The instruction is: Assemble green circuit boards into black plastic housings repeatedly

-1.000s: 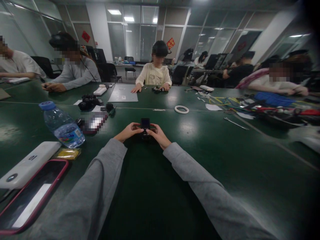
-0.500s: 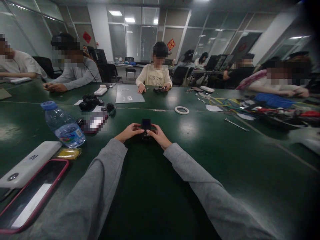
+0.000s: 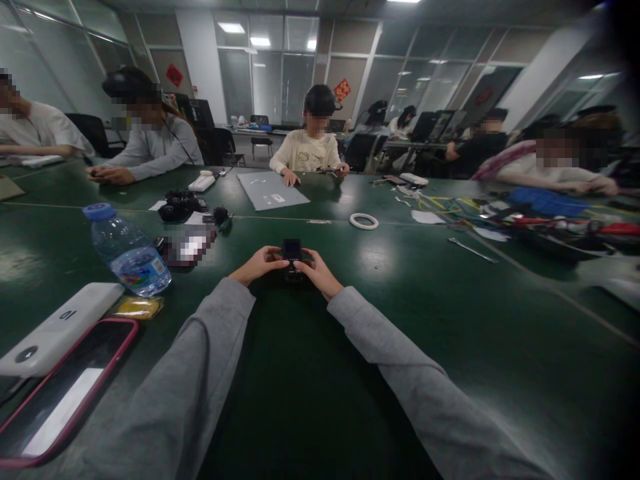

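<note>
A small black handheld device with a little dark screen (image 3: 292, 249) stands upright at the middle of the view, just above or on the green table; I cannot tell which. My left hand (image 3: 260, 265) is closed on its left side, the thumb pressed to the front below the screen. From the right, my right hand (image 3: 320, 272) grips the other side, its thumb also on the lower front near the buttons. The fingers behind the device are partly hidden.
To the left are a water bottle (image 3: 133, 257), a yellow packet (image 3: 137, 307), a white power bank (image 3: 65, 327) and a red-edged phone (image 3: 75, 387). A white ring (image 3: 364, 221), a wrench (image 3: 473, 249) and tangled cables (image 3: 450, 205) lie ahead and right. Opposite, a person touches a grey panel (image 3: 267, 189).
My hands and the device have hardly moved. Across the table, the grey panel has turned and slid to the right under the person's hand, and that person's other hand has shifted right.
</note>
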The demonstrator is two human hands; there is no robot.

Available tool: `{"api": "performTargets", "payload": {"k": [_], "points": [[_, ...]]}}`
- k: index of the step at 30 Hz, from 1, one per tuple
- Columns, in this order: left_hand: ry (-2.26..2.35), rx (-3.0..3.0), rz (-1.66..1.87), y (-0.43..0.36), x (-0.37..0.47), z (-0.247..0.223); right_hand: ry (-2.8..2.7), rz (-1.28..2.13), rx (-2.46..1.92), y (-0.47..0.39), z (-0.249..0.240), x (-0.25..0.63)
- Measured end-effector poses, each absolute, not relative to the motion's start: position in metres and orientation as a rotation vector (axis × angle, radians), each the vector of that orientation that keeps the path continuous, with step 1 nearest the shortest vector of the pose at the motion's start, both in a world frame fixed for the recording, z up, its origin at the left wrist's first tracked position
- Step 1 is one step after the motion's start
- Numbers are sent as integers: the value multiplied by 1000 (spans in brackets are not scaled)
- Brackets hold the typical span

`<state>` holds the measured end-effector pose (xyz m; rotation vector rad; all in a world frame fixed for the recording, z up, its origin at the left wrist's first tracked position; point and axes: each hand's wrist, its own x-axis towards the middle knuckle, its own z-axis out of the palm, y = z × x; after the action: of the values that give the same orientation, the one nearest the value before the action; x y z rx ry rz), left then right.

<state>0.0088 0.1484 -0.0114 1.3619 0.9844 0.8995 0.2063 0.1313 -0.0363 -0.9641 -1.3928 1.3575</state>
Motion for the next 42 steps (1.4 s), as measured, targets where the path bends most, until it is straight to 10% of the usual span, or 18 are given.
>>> {"api": "performTargets", "payload": {"k": [42], "points": [[1003, 1299, 1133, 160, 4, -28, -1738, 580, -1098, 106, -28, 194]]}}
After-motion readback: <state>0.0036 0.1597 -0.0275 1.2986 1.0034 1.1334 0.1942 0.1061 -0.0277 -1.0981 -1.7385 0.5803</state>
